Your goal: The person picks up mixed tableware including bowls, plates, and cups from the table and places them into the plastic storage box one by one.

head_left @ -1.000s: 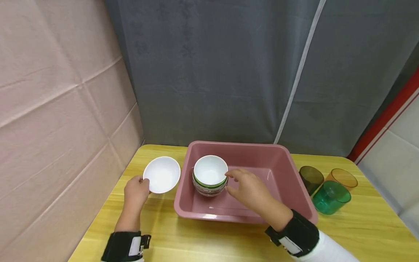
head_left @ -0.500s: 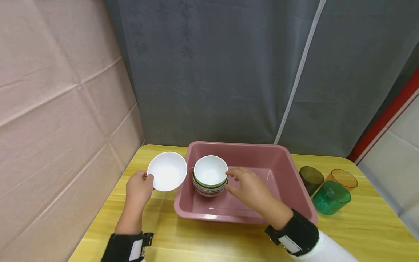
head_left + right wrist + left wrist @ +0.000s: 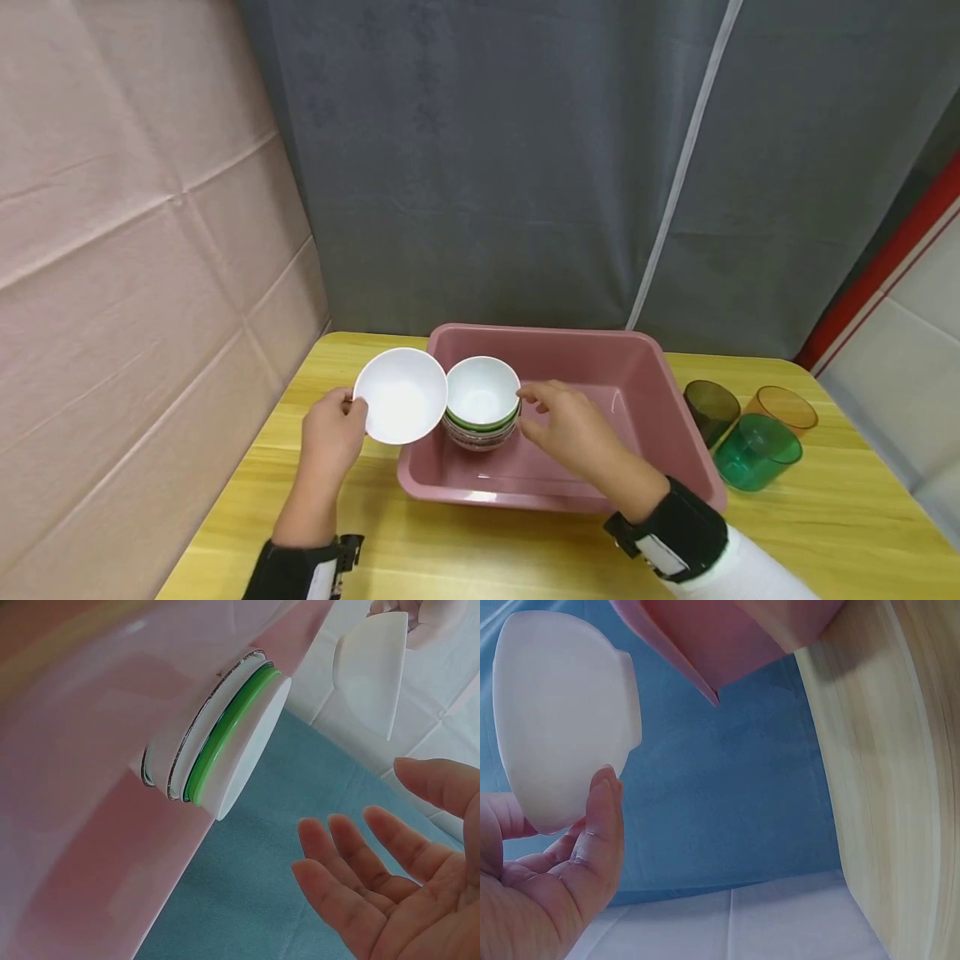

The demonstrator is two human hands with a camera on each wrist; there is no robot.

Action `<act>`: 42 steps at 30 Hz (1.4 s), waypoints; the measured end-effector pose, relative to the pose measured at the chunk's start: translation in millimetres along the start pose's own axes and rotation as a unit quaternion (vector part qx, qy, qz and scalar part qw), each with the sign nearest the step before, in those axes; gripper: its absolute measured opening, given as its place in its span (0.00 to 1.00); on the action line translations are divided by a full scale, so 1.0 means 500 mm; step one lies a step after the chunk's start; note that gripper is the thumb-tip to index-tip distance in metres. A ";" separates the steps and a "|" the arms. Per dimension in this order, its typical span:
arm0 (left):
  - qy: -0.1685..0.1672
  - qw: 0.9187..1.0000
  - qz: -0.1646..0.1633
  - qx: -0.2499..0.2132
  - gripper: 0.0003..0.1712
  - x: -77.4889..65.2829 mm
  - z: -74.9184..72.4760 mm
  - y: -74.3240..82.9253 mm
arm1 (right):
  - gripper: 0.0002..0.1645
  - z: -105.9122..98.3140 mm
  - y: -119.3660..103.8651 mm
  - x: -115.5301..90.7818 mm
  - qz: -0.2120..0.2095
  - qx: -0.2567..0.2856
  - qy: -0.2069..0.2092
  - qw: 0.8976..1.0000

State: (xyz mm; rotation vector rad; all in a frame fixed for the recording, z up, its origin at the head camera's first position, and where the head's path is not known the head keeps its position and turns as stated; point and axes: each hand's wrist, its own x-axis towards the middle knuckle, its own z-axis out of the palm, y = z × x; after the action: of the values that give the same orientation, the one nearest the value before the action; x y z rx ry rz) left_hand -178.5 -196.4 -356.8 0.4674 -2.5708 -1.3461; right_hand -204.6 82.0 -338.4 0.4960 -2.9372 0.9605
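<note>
Aloft, left hand (image 3: 333, 429) pinches 1 white bowl (image 3: 401, 396).

Grey curtain (image 3: 465, 167) behind pale wooden table (image 3: 465, 550), creased pinkish cloth (image 3: 112, 233) leftward.

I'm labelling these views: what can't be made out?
Head view: insides of lower bowls, covered by white top bowl.
Head view: base of orange cup, behind green cup.
Left wrist view: much of pink tub, beyond top edge.
Right wrist view: part of left hand, beyond top edge.
</note>
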 end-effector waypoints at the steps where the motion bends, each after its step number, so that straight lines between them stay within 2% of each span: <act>1: -0.001 1.000 -0.001 -0.001 0.22 -0.001 0.002 0.002 | 0.22 0.000 -0.001 0.000 -0.003 0.002 0.001 1.000; 9: -0.004 1.000 0.012 -0.014 0.21 -0.018 0.018 0.018 | 0.18 -0.001 -0.005 0.003 -0.019 0.023 0.005 1.000; 22: -0.011 1.000 0.018 -0.014 0.20 -0.032 0.045 0.041 | 0.19 0.004 -0.011 0.012 -0.018 0.066 0.011 0.998; 42: -0.015 0.999 0.037 -0.028 0.17 -0.051 0.082 0.060 | 0.19 0.012 -0.012 0.023 -0.010 0.142 -0.027 0.989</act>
State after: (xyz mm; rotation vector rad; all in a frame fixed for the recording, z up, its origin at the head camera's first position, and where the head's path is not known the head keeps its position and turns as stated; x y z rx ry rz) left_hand -173.5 -139.8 -355.8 0.3406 -2.5400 -1.4047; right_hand -213.3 70.5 -338.7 0.5663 -2.8473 1.3930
